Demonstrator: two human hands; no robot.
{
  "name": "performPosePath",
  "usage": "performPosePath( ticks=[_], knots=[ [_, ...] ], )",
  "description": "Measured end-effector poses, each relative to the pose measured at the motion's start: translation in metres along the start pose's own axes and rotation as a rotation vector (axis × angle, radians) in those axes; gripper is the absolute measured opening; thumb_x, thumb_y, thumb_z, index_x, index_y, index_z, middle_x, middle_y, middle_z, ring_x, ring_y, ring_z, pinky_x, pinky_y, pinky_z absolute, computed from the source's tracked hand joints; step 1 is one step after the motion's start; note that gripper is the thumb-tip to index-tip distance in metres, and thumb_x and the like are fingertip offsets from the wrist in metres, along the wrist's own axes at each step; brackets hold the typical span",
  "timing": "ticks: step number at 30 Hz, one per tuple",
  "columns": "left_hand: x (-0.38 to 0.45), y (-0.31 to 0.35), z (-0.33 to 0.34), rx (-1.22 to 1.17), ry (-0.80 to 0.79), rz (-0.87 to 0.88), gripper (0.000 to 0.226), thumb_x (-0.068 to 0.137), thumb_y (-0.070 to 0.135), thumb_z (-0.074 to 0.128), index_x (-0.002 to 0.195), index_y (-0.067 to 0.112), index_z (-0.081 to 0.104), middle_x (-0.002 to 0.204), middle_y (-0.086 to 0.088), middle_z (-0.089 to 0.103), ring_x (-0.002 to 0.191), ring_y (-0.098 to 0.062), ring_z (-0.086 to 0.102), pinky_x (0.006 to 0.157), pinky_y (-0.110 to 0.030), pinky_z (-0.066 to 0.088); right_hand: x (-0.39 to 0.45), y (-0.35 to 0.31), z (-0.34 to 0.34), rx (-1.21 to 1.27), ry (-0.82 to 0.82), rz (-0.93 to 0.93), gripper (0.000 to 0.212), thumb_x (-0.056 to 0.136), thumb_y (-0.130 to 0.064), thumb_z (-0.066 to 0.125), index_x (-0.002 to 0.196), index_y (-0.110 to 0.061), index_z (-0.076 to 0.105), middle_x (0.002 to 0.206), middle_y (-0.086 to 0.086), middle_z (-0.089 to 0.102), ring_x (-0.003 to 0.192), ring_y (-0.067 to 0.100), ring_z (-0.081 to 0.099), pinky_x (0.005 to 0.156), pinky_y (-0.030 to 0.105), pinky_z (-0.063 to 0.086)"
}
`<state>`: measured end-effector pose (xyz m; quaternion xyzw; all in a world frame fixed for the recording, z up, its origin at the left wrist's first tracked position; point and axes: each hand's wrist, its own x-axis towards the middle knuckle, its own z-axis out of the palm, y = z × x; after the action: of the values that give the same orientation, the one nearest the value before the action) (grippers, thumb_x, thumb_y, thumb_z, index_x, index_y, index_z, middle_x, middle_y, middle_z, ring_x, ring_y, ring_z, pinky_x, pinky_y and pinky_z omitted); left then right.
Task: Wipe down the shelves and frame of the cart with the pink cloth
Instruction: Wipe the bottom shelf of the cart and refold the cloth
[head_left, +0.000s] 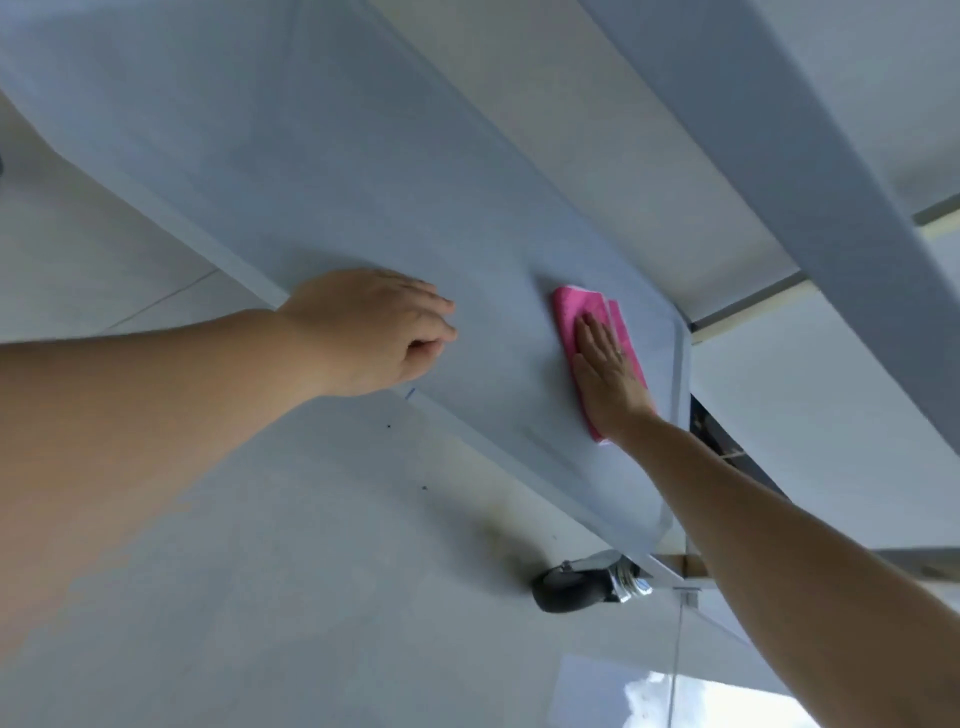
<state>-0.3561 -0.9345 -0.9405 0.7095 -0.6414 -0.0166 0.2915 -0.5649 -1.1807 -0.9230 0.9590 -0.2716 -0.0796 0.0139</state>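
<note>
Pressing flat with the right hand (608, 374), fingers straight and together, palm down on the pink cloth (576, 317); no grip closing round it, only pressure from above. Lying folded on the lower shelf (363, 171) of the cart, toward the corner at about four o'clock of the shelf's surface, just beside the raised rim. Resting the left hand (374, 327) at nine o'clock from the cloth, fingers loosely curled on the shelf near its front edge, holding nothing, seemingly steadying the cart.

Doing this step well, judging from the layout: keeping the palm even over the cloth, sweeping in overlapping passes from the corner toward ten o'clock, working into the rim's crease, bracing against rolling on the wheel (582, 584) at six o'clock.
</note>
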Motion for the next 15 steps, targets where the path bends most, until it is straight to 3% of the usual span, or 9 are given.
performPosePath(
  ticks=[3,6,9,12,15],
  knots=[
    [0.000,0.001,-0.002,0.009,0.024,0.001,0.029,0.091,0.023,0.052,0.117,0.019,0.066,0.134,-0.001,0.056,0.128,-0.019,0.048,0.108,-0.028,0.030,-0.034,-0.035,0.000,0.063,-0.007,-0.041,0.049,0.097,-0.042,0.014,0.141,-0.030,-0.005,0.151,-0.009,-0.011,0.142,0.007,-0.013,0.113,0.024,-0.012],
    [0.001,0.003,-0.002,0.000,-0.020,-0.007,0.031,0.092,0.025,0.050,0.119,0.021,0.064,0.137,0.000,0.054,0.130,-0.017,0.045,0.109,-0.029,0.031,-0.068,-0.062,0.000,0.073,-0.054,-0.117,0.053,0.090,-0.053,0.003,0.138,-0.036,-0.012,0.149,-0.014,-0.016,0.138,0.001,-0.022,0.110,0.021,-0.019],
    [0.003,0.001,-0.003,-0.014,-0.064,-0.006,0.034,0.094,0.029,0.047,0.125,0.022,0.060,0.142,0.000,0.048,0.134,-0.015,0.039,0.111,-0.026,0.025,-0.087,-0.074,-0.010,0.115,-0.116,-0.190,0.052,0.092,-0.050,0.005,0.139,-0.036,-0.011,0.150,-0.014,-0.019,0.138,0.002,-0.024,0.110,0.019,-0.019],
    [0.006,-0.002,-0.010,-0.028,-0.131,0.020,0.036,0.095,0.033,0.046,0.128,0.020,0.057,0.144,-0.001,0.046,0.135,-0.015,0.038,0.110,-0.024,0.022,-0.084,-0.073,-0.027,0.168,-0.096,-0.202,0.051,0.096,-0.037,0.018,0.143,-0.025,0.003,0.157,0.000,-0.003,0.144,0.012,-0.010,0.117,0.028,-0.007],
    [0.004,-0.011,-0.025,0.011,0.008,0.015,0.039,0.093,0.032,0.043,0.114,0.009,0.066,0.128,-0.012,0.061,0.118,-0.028,0.056,0.101,-0.036,0.040,-0.078,-0.071,-0.026,0.101,-0.085,-0.290,0.052,0.097,-0.029,0.022,0.145,-0.017,0.005,0.156,0.004,0.003,0.145,0.016,-0.005,0.119,0.032,-0.002]
  ],
)
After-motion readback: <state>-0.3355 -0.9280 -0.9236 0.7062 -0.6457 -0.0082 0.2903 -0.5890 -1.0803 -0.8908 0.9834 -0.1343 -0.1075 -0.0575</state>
